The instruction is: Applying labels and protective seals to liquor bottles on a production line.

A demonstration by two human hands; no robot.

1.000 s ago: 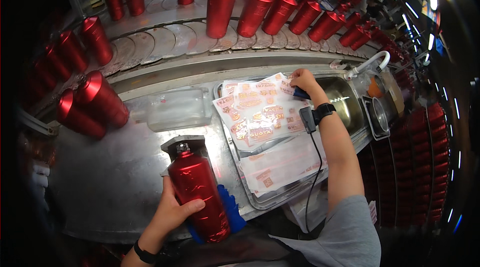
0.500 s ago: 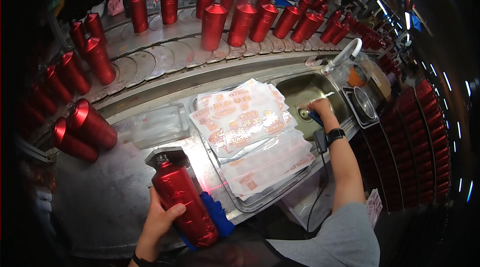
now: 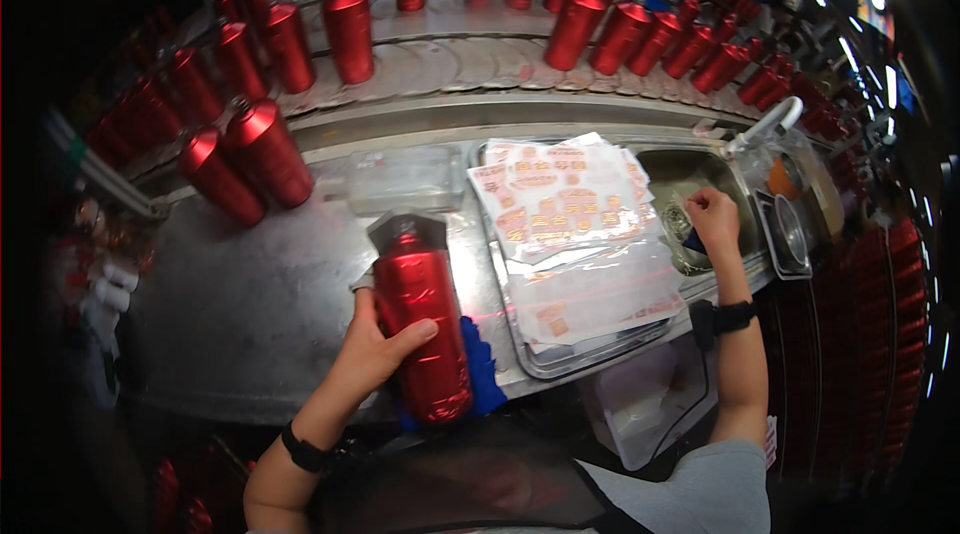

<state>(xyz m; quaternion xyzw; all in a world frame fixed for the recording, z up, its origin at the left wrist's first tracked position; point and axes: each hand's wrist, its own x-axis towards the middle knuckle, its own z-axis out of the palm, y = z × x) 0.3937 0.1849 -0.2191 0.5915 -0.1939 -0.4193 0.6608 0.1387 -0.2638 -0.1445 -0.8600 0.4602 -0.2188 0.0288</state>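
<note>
My left hand point(image 3: 385, 344) is closed round the side of a red metallic bottle point(image 3: 425, 324), thumb across its front. The bottle lies tilted, neck away from me, against a grey angled holder point(image 3: 432, 226). A blue cloth point(image 3: 482, 364) pokes out at its right. Over the steel sink point(image 3: 650, 162), my right hand point(image 3: 714, 220) is pinched, thumb and fingertips together. Something pale may be at the fingertips, too small to make out. A dark blue bit point(image 3: 695, 243) shows beneath this hand. Left of the sink, printed transparent sheets point(image 3: 570, 234) lie piled on a tray point(image 3: 545, 370).
Two red bottles point(image 3: 268, 152) stand at the table's left. A clear plastic box point(image 3: 405, 180) sits behind the holder. Beyond runs a plated conveyor point(image 3: 450, 64) carrying several red bottles. A white faucet point(image 3: 770, 124) arches by the sink; a metal basin point(image 3: 788, 224) is right of it.
My right hand has risen from low in the sink, fingers now pinched. My left hand still holds the bottle. The whole view has shifted, and bottles on the conveyor have changed places.
</note>
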